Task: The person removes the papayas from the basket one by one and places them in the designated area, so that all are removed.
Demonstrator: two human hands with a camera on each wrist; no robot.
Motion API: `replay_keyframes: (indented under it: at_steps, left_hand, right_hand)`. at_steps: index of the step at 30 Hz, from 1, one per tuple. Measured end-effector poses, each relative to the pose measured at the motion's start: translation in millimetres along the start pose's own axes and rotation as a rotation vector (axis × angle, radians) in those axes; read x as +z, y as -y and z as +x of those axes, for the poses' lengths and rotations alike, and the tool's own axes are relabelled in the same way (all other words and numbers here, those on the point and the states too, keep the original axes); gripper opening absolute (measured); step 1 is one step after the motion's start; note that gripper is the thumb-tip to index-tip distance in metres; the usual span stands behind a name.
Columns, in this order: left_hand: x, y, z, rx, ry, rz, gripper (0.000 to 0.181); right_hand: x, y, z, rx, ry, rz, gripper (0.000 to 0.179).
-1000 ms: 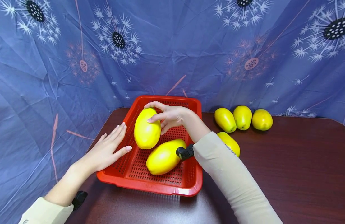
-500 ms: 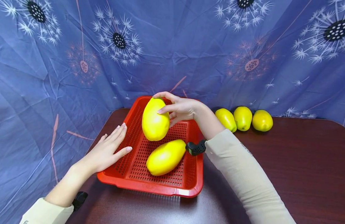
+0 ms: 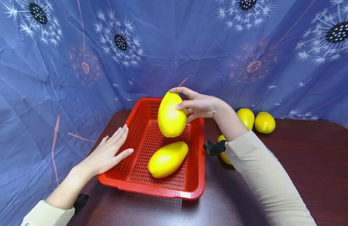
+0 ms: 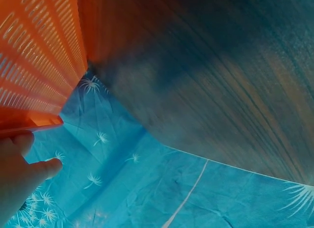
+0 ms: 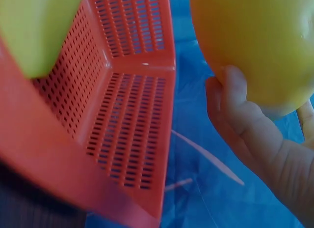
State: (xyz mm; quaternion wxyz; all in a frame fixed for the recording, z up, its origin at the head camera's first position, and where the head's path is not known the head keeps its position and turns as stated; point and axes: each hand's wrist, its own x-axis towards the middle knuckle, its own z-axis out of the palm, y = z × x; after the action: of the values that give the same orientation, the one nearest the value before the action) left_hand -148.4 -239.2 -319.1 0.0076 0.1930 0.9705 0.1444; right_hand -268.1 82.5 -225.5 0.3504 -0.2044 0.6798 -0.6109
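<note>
My right hand (image 3: pixel 200 105) grips a yellow papaya (image 3: pixel 171 117) between thumb and fingers, holding it upright above the right rear part of a red plastic basket (image 3: pixel 151 192). In the right wrist view this held papaya (image 5: pixel 260 46) is beside the basket wall (image 5: pixel 132 125), the fingers curled against its lower side. A second papaya (image 3: pixel 167 159) lies slanted on the basket floor. Straight-fingered, my left hand (image 3: pixel 106 155) rests on the left rim of the basket. The left wrist view shows only part of that hand (image 4: pixel 19 169) at the rim.
To the right of the basket, more papayas stand on the dark wooden table (image 3: pixel 303 169): one papaya (image 3: pixel 245 117) and another papaya (image 3: pixel 265 122) at the back, and a papaya (image 3: pixel 224 157) partly hidden by my right forearm. A blue dandelion-print cloth (image 3: pixel 174 47) hangs behind.
My right hand has lifted the papaya from low in the basket and carried it up and to the right. The left hand and the other papaya in the basket have stayed put.
</note>
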Motion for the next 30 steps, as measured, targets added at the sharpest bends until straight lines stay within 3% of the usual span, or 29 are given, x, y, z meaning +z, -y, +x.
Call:
replay_keyframes:
  at_steps: [15, 30]
  left_hand:
    - [-0.2, -0.5, 1.6, 0.016, -0.003, 0.047, 0.080]
    - [1.0, 0.5, 1.8, 0.009, -0.004, 0.038, 0.078]
  right_hand:
    - [-28.7, -2.4, -41.0, -0.039, -0.020, -0.014, 0.063]
    - [-57.7, -8.4, -84.6, -0.053, -0.044, -0.051, 0.062]
